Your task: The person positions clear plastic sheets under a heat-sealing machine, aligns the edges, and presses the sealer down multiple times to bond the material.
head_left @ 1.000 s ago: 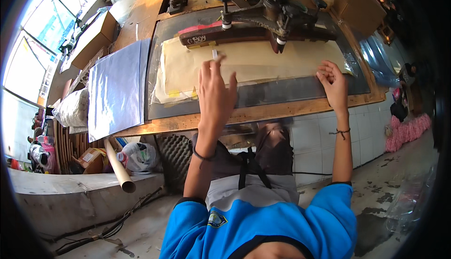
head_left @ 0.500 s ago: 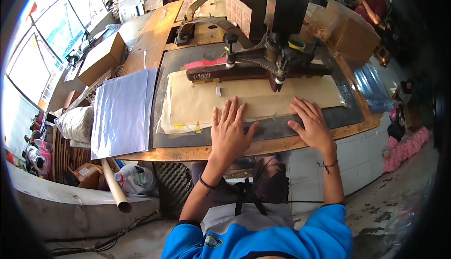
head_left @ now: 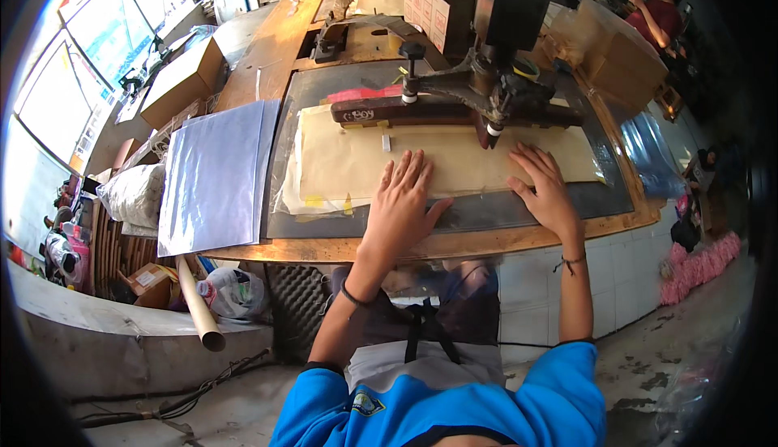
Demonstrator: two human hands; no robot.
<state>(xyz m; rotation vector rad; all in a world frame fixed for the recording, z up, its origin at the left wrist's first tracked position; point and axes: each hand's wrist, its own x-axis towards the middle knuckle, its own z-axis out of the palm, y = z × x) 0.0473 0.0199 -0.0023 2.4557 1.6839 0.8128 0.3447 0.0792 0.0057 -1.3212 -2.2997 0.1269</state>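
My left hand (head_left: 403, 208) lies palm down, fingers stretched out over the near edge of a large tan sheet (head_left: 478, 163). To its right, my right hand (head_left: 548, 192) rests on the same sheet with fingers slightly spread. Neither hand grips anything. Under the sheet is a dark mat (head_left: 470, 210) on the table. Just beyond my fingertips, a dark metal machine head (head_left: 486, 90) with a long dark bar (head_left: 454, 116) stands over the sheet's far part. A small white piece (head_left: 386, 143) sits on the sheet, and yellow tape (head_left: 314, 201) marks its near-left edge.
Clear plastic sheets (head_left: 215, 179) lie left of the mat. Cardboard boxes stand at the left (head_left: 185, 82) and far right (head_left: 620, 66). A cardboard tube (head_left: 201, 309) projects below the table's left front edge. Another person (head_left: 655, 13) is at the far right.
The whole view has shifted slightly, so the table and machine appear higher and a little to the right. Both hands stay flat on the tan sheet.
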